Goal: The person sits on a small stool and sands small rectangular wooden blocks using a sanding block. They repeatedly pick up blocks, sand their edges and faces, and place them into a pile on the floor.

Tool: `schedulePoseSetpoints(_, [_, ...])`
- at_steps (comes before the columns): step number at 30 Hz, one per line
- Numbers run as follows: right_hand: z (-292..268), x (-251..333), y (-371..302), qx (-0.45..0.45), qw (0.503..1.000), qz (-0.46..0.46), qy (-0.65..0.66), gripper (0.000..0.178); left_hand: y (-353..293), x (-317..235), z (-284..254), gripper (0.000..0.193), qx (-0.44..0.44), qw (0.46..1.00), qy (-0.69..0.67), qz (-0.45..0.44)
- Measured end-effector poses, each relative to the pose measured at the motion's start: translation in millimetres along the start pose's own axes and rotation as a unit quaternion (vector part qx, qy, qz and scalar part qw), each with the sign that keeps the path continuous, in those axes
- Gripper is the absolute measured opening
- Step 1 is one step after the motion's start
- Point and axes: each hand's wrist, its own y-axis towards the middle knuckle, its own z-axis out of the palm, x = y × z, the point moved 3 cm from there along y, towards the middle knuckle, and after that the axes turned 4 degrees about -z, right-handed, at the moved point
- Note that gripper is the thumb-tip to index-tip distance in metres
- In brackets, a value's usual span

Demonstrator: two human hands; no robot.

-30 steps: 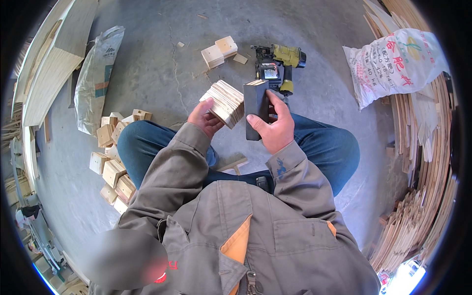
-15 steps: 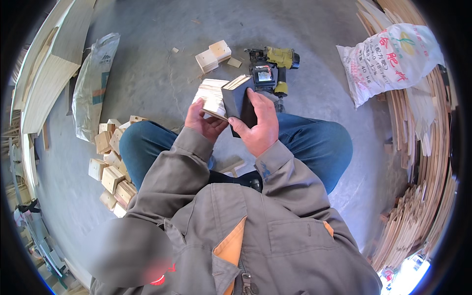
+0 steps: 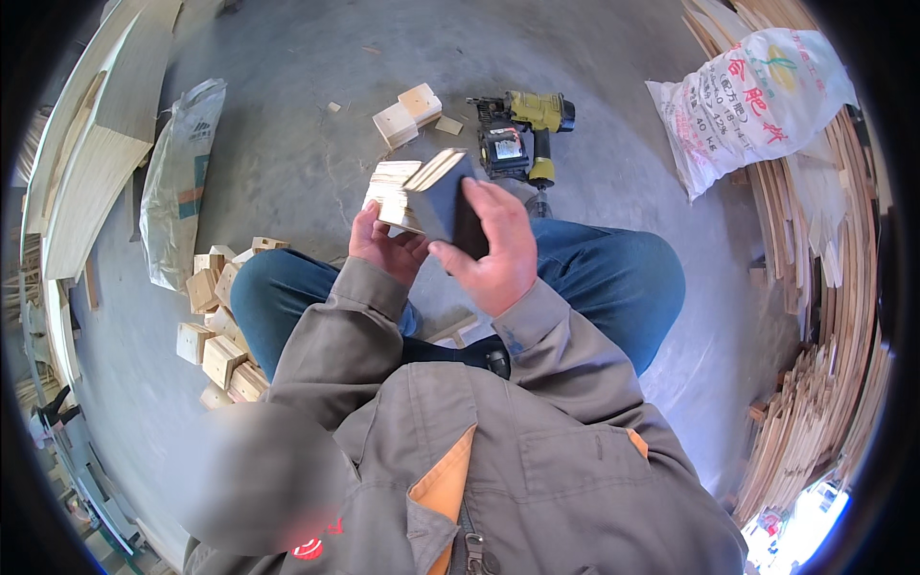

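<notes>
Above the floor between my knees, my left hand (image 3: 385, 251) grips a stack of thin, pale plywood pieces (image 3: 393, 197) from below and the left side. Right beside it, my right hand (image 3: 496, 251) holds a dark-faced stack of plywood pieces (image 3: 448, 203), thumb on the near side and fingers along the right edge. Its layered pale edges show on top. The two stacks meet or nearly meet; their exact contact is hidden. Beyond them lies a yellow and black nail gun (image 3: 522, 134), with its hose fitting toward me.
Two joined wooden blocks (image 3: 407, 115) and a small wood scrap (image 3: 448, 126) lie on the concrete ahead. Several blocks (image 3: 223, 359) are heaped by my left knee. A white plastic sack (image 3: 180, 187) stands left; a printed sack (image 3: 752, 105) rests on stacked wood strips (image 3: 839, 316) at right.
My hands and both stacks have shifted slightly left in the picture. The dark-faced stack has tilted, showing more of its layered top edge. The whole view has shifted a little.
</notes>
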Motion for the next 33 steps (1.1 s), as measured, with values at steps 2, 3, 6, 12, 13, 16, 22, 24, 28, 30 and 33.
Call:
schedulePoseSetpoints(2, [7, 2, -3, 0.033, 0.999, 0.013, 0.013, 0.081, 0, 3, 1, 0.066, 0.005, 1.000, -0.002, 0.004])
schedulePoseSetpoints(3, [7, 1, -4, 0.040, 0.999, 0.023, 0.014, 0.081, 0, 3, 2, 0.066, 0.009, 1.000, 0.001, 0.006])
schedulePoseSetpoints(6, [8, -17, -7, 0.040, 0.997, 0.064, -0.025, 0.081, 1, 0, 3, 0.070, 0.007, 1.000, 0.003, 0.006])
schedulePoseSetpoints(12, [-13, -63, -22, -0.007, 0.950, 0.311, 0.004, 0.079, -10, -15, 19, 0.077, 0.156, 0.987, -0.035, 0.027])
schedulePoseSetpoints(13, [-14, -65, -23, -0.014, 0.952, 0.303, 0.031, 0.079, -13, -15, 24, 0.076, 0.157, 0.986, -0.050, 0.037])
schedulePoseSetpoints(16, [-13, -61, -24, -0.046, 0.924, 0.319, 0.204, 0.077, -13, -14, 29, 0.075, 0.166, 0.985, -0.036, 0.014])
schedulePoseSetpoints(22, [-7, -43, -16, -0.063, 0.773, 0.413, 0.477, 0.066, -12, -14, 25, 0.071, 0.197, 0.980, 0.012, -0.037])
schedulePoseSetpoints(24, [-2, -39, -17, -0.040, 0.752, 0.420, 0.506, 0.064, -12, -12, 25, 0.075, 0.166, 0.986, 0.007, -0.035])
schedulePoseSetpoints(28, [4, -23, -15, 0.032, 0.730, 0.438, 0.523, 0.062, -2, -11, 21, 0.074, 0.234, 0.961, -0.132, -0.059])
schedulePoseSetpoints(30, [5, -20, -14, 0.051, 0.716, 0.449, 0.531, 0.062, -4, -10, 21, 0.074, 0.176, 0.978, -0.105, -0.034])
schedulePoseSetpoints(33, [0, -17, -12, 0.085, 0.758, 0.446, 0.469, 0.061, -4, -11, 21, 0.075, 0.166, 0.982, -0.084, -0.032])
